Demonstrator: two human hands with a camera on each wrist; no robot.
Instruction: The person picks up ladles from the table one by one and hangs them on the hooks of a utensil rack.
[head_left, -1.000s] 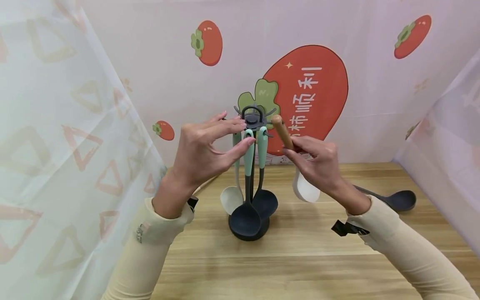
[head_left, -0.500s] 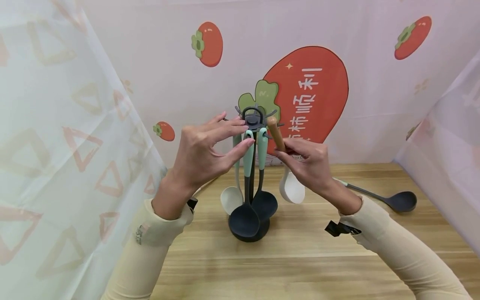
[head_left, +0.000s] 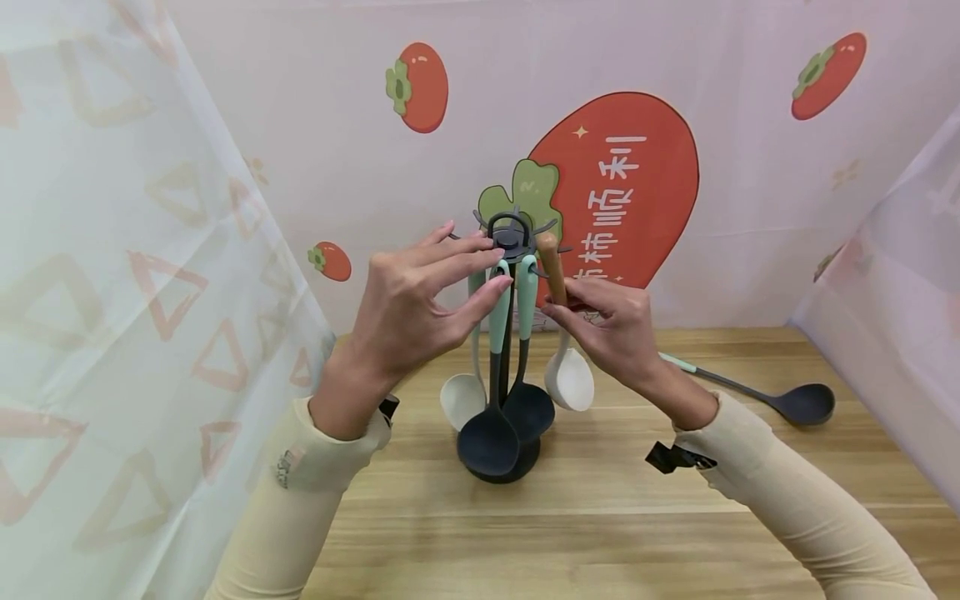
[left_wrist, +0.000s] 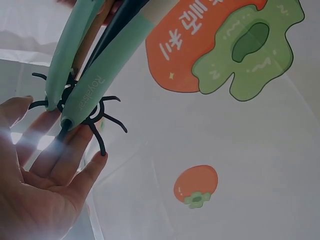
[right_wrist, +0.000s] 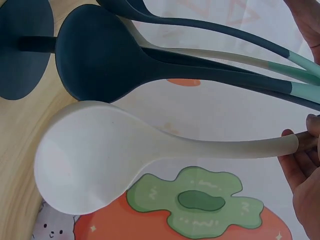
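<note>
A black utensil rack (head_left: 511,242) with hooks round its top stands on the table. Hanging from it are two dark ladles with mint handles (head_left: 489,442) (head_left: 531,412) and a mint-handled utensil with a cream head (head_left: 462,402). My left hand (head_left: 420,300) is spread at the rack's top, its fingers lightly bent and touching the hooks, as the left wrist view shows. In my right hand (head_left: 611,321) the wooden handle of a white ladle (head_left: 572,380) is pinched between thumb and fingers. The ladle hangs head down just right of the rack, its handle end beside a hook.
Another dark ladle (head_left: 802,403) with a mint handle lies on the wooden table (head_left: 600,517) at the right. Printed cloth walls (head_left: 337,100) enclose the back and both sides.
My right hand has brought the white ladle leftward, close to the rack's hooks, and its bowl has turned. The left hand stays nearly still at the rack's top.
</note>
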